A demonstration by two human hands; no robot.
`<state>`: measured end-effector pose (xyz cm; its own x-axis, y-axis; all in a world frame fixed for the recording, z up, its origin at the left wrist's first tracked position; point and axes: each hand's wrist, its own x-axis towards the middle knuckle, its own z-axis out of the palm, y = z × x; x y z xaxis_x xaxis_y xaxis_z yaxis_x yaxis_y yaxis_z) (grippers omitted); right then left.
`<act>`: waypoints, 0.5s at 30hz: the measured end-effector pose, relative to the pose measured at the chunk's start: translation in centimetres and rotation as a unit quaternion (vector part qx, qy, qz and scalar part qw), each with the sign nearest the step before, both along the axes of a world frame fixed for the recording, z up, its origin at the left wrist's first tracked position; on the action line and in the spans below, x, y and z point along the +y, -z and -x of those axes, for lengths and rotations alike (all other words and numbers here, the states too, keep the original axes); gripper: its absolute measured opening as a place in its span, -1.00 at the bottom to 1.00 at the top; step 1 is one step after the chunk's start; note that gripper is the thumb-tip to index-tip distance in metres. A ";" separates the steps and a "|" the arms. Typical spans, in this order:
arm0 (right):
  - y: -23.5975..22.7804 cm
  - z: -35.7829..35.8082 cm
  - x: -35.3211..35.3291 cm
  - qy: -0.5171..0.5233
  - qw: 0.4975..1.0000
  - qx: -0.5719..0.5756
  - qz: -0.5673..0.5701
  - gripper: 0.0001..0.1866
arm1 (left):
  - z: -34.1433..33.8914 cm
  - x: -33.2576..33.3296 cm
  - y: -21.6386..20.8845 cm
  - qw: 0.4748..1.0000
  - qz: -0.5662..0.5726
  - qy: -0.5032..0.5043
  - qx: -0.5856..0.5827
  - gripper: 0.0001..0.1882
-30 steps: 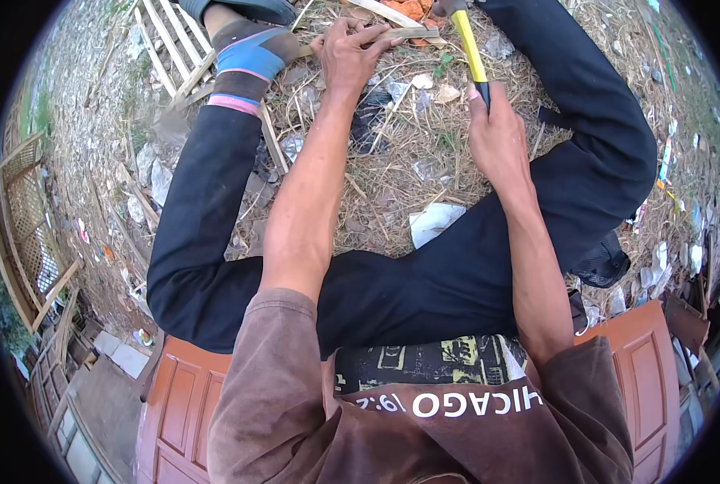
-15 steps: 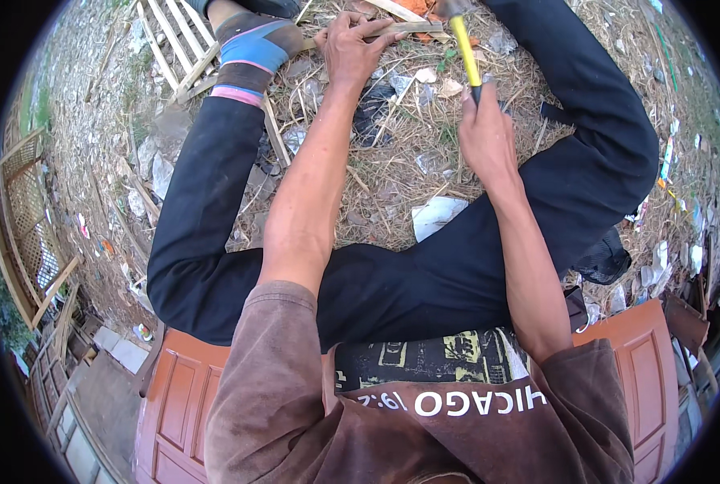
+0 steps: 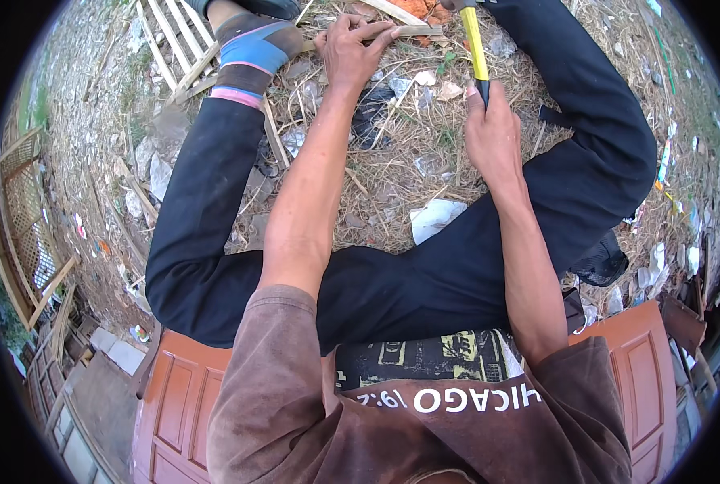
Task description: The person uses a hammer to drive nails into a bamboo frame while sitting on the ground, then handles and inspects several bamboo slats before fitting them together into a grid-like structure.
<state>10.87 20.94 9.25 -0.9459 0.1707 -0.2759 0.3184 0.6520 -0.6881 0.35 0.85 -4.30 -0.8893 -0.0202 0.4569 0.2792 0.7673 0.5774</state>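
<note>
A stretch of dry, straw-strewn ground (image 3: 384,189) fills most of the view, seen from above by a seated person; black trousers (image 3: 400,286) cover the person's legs, which are bent and spread wide; a brown T-shirt (image 3: 457,456) with a printed front fills the bottom centre; a reddish-brown panelled door (image 3: 642,375) shows on both sides of the body.

At the far left is a lattice panel (image 3: 33,214); at the upper left, a frame of pale slats (image 3: 165,44) lies beside the left foot, which wears a blue, dark and pink sock (image 3: 253,52).

The left hand (image 3: 350,52) reaches to the top of the view, its fingers and thumb grasping a thin wooden strip (image 3: 420,31); the right hand (image 3: 491,133) is clenched round the black grip of a yellow-handled hammer (image 3: 475,44); the hammer's head, partly cut off by the upper edge, is near the strip's right end, and whether they touch cannot be told; the strip lies crosswise between the left foot and the hammer.

Among the smaller things, a white broken piece (image 3: 437,218) lies between the thighs; an orange lump (image 3: 412,10) sits just beyond the strip.
</note>
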 end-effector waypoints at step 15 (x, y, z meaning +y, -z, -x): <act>2.5 -0.7 0.6 0.008 1.000 0.004 -0.006 -0.69 | 0.1 0.1 0.0 1.000 0.002 0.000 -0.006 -0.75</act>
